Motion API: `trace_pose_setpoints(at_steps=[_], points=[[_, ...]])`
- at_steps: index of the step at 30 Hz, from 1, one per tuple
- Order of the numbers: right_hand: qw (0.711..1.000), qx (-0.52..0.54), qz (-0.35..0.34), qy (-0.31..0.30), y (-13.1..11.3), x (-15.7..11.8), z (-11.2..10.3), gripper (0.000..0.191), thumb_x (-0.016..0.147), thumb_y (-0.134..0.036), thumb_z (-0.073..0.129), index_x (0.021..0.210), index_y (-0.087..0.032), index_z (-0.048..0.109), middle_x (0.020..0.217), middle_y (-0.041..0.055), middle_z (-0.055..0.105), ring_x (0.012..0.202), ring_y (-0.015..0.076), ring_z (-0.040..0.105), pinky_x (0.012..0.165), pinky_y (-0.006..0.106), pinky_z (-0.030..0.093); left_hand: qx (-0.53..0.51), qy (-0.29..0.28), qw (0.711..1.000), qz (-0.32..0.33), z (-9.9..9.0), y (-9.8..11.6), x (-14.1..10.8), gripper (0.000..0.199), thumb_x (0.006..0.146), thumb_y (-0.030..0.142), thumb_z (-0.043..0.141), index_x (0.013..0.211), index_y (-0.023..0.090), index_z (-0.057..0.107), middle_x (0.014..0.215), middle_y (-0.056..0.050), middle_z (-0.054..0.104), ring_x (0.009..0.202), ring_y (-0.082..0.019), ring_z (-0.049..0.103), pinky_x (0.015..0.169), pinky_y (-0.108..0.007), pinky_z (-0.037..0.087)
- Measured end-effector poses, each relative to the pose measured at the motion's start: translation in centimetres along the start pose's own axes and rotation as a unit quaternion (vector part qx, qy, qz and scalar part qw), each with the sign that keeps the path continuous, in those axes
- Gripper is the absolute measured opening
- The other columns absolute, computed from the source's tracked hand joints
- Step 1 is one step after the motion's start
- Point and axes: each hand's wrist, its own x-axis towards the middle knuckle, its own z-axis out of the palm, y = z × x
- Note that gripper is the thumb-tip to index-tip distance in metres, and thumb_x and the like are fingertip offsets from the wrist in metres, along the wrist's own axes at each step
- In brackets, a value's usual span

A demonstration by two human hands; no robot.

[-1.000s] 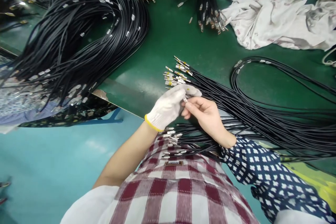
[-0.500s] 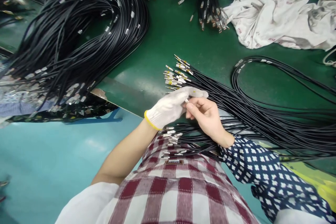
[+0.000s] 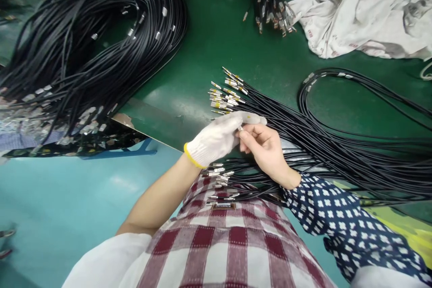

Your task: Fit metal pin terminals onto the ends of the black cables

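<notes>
My left hand (image 3: 219, 137), in a white glove with a yellow cuff, meets my bare right hand (image 3: 263, 146) over the table's front edge. The right thumb and fingers pinch a small silver connector (image 3: 240, 128) against the left fingers, which are bent round it. Just beyond my hands lies a bundle of black cables (image 3: 290, 121) with silver and yellow tips (image 3: 227, 94). Nearer my body, a second group of cable ends (image 3: 221, 175) points left, against the checked apron (image 3: 236, 234).
A large coil of black cables (image 3: 162, 31) lies at the upper left of the green table (image 3: 216, 45). Cable ends (image 3: 275, 13) hang in a cluster at the top. Crumpled white cloth (image 3: 347, 18) is at the upper right, above a looped cable (image 3: 303, 94).
The view has shifted slightly, so the table items sit a little higher and further left. Both hands keep nearly the same pose around the connector.
</notes>
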Motion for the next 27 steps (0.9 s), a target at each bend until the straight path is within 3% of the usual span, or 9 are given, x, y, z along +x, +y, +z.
trace_pose_setpoints(at_steps=[10,14,27], points=[[1.0,0.006,0.017,0.009,-0.28,-0.02,0.19,0.028,0.088,-0.043,0.068,0.078,-0.017,0.065,0.055,-0.0034,0.059,0.049,0.0095,0.052,0.047,0.022,0.044,-0.005,0.001,1.0,-0.01,0.02,0.16,0.16,0.026,0.092,0.034,0.062,0.106,0.014,0.073,0.121,-0.015,0.069,0.108,-0.029,0.067,0.076,-0.03,0.055],[1.0,0.018,0.015,0.011,-0.22,-0.01,0.23,0.027,0.088,-0.041,0.069,0.078,-0.017,0.065,0.054,-0.0039,0.058,0.048,0.0091,0.051,0.047,0.022,0.044,0.003,0.0,1.0,-0.013,0.12,0.2,0.22,0.027,0.091,0.034,0.063,0.105,0.013,0.072,0.117,-0.015,0.07,0.096,-0.025,0.069,0.072,-0.029,0.054],[0.999,0.028,0.042,0.019,-0.09,0.08,0.28,0.034,0.084,-0.051,0.072,0.077,-0.018,0.065,0.055,-0.0035,0.059,0.047,0.0097,0.051,0.048,0.023,0.047,-0.022,0.016,0.999,-0.04,0.34,0.6,0.6,0.028,0.089,0.038,0.065,0.099,0.013,0.073,0.105,-0.012,0.071,0.076,-0.018,0.066,0.06,-0.025,0.053]])
